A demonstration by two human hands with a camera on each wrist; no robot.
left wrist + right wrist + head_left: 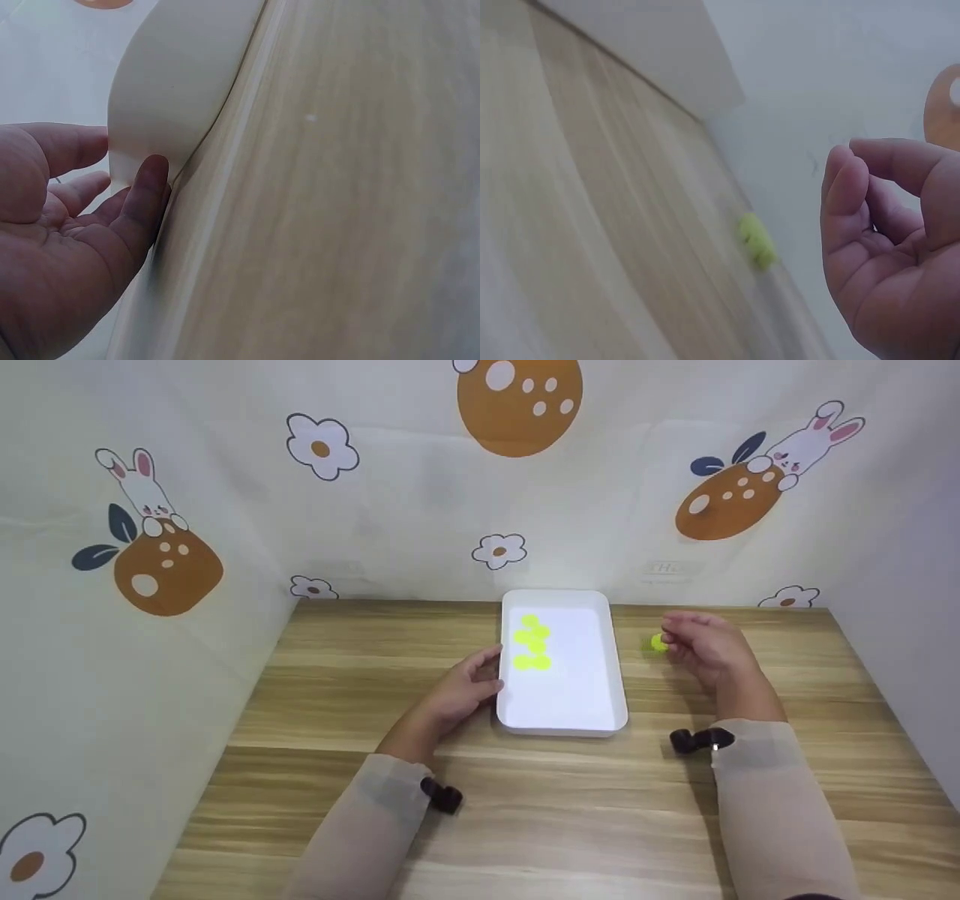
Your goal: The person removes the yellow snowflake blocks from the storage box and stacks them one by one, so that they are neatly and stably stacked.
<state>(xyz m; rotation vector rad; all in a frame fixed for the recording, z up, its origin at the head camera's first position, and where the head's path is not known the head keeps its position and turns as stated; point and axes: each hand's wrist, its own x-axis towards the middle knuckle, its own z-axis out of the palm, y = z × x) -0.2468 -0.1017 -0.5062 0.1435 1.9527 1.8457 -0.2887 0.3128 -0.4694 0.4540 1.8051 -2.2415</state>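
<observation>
The left hand (461, 694), thumb and fingers parted, touches the side of the tray (562, 697) without gripping it; yellow pieces (536, 646) lie in the tray, right of those fingers. The right hand (709, 649) has curled fingers, tips together, visibly holding nothing; a yellow block (658, 643) sits on the table (585, 810) just left of these fingertips.

Wood-grain tabletop (300, 697), streaks running left to right. Creased pale sheet (420, 510) behind its back edge and along the left edge, printed with orange-brown fruits (169, 574), rabbits (806, 450), flowers (322, 446). Right edge: plain bluish-pale side wall (915, 585). Soft light, mild sheen on surface.
</observation>
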